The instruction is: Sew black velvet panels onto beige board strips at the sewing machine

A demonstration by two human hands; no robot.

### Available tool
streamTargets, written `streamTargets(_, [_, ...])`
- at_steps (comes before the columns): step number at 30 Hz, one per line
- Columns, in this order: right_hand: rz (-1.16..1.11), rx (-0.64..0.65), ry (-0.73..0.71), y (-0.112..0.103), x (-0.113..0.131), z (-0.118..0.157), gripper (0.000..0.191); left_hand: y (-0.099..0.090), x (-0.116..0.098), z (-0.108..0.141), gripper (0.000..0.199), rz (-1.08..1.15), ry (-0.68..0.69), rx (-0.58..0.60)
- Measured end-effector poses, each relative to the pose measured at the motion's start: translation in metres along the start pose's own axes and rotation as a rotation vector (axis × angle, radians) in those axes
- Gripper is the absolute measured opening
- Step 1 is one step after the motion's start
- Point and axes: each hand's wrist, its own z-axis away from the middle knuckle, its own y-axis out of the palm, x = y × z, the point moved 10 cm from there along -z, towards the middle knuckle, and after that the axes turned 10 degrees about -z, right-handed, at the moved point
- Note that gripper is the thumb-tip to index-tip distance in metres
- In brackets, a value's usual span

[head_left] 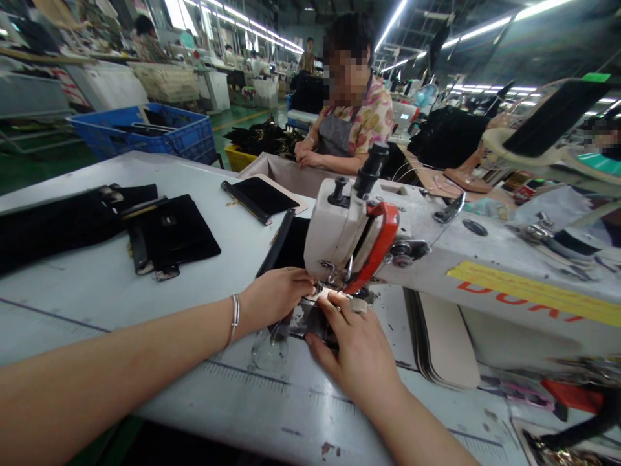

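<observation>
A sewing machine [334, 236] with a red lever stands before me, its needle area just above a small beige piece [326, 293]. My left hand [276, 294], wearing a silver bracelet, has its fingers closed at the left end of this piece. My right hand [356, 343] presses the piece from the right with its fingertips, thumb spread away; a pale band is around one finger. Behind my left hand lies a black fabric piece with a dark strip [284, 243], partly hidden by the machine head. Whether it joins the beige piece I cannot tell.
Black fabric pieces [179, 230] lie on the left of the table, another [264, 197] near its far edge. Stacked beige panels [449, 340] rest under the machine arm. Beyond are a blue crate [160, 139], a yellow crate [237, 157] and a seated co-worker [349, 123].
</observation>
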Motion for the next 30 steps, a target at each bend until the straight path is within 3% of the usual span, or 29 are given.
streamTargets(15, [-0.038, -0.016, -0.012, -0.001, 0.004, 0.004, 0.048, -0.004, -0.003, 0.002, 0.021, 0.016, 0.016, 0.013])
streamTargets(25, [-0.082, -0.089, -0.011, -0.004, 0.001, 0.002, 0.046, -0.004, 0.003, -0.005, 0.028, -0.042, 0.057, -0.053])
streamTargets(27, [-0.098, -0.107, -0.011, -0.004, -0.001, 0.003, 0.042, -0.002, 0.009, -0.007, 0.032, -0.064, 0.053, -0.022])
streamTargets(30, [-0.132, -0.145, -0.028, -0.007, -0.003, 0.004, 0.038, -0.01, 0.034, -0.003, 0.038, -0.09, -0.057, -0.001])
